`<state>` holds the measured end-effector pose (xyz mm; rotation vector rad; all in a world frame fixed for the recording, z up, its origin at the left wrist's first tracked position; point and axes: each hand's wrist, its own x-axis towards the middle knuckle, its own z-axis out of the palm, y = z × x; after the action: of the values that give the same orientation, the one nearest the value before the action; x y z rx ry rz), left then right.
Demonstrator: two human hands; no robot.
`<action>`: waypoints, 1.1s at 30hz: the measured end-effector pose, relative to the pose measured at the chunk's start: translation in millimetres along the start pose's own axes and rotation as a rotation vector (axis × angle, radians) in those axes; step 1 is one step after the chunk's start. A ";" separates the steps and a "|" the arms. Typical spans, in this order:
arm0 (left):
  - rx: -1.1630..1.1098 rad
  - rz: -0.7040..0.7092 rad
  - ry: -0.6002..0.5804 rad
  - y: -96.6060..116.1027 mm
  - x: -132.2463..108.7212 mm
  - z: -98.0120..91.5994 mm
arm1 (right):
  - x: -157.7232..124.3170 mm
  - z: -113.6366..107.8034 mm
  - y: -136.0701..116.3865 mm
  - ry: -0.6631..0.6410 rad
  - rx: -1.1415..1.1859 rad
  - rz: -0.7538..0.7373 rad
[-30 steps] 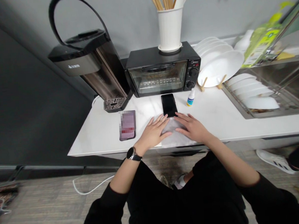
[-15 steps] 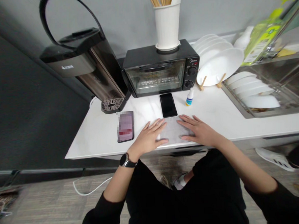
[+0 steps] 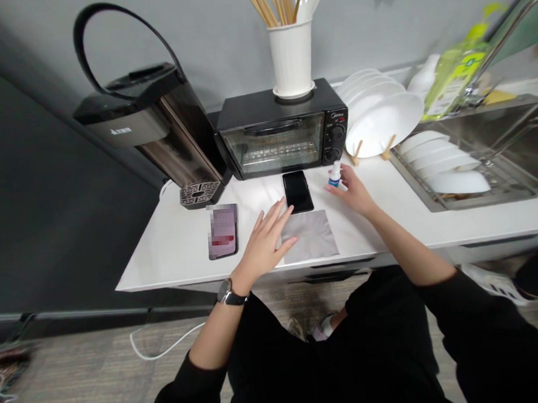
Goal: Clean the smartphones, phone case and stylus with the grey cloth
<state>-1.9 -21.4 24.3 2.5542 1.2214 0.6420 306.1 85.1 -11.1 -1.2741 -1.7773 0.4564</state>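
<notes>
My right hand [image 3: 351, 191] is closed round a small white spray bottle [image 3: 334, 176] with a blue label, its thumb in front and a fingertip showing behind. The bottle is upright, at or just above the counter; I cannot tell which. My left hand [image 3: 266, 241], palm down with fingers spread, is at the left edge of a thin grey cloth [image 3: 314, 238] and holds nothing. The cloth lies flat near the counter's front edge. Just behind it lies a black phone [image 3: 298, 192], dark screen up.
Another phone [image 3: 223, 231] with a lit screen lies at left. Behind stand a water dispenser [image 3: 174, 134] and a toaster oven [image 3: 278, 134] carrying a white cup [image 3: 291, 57] of chopsticks. Racked plates [image 3: 385, 124] and a sink [image 3: 414, 183] with bowls are at right. A person's shoe shows at lower right.
My right hand has left the cloth, moved back and closed round the spray bottle. My left hand has shifted slightly left, uncovering more cloth. The view has shifted a little.
</notes>
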 end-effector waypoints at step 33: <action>0.036 -0.465 0.176 -16.2 6.8 33.9 | -140.0 -44.6 -82.6 -0.422 0.919 0.430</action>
<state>7.2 -6.8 -9.7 2.1507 1.8178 0.7447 307.8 -82.0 10.7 -0.8913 -1.2874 1.6594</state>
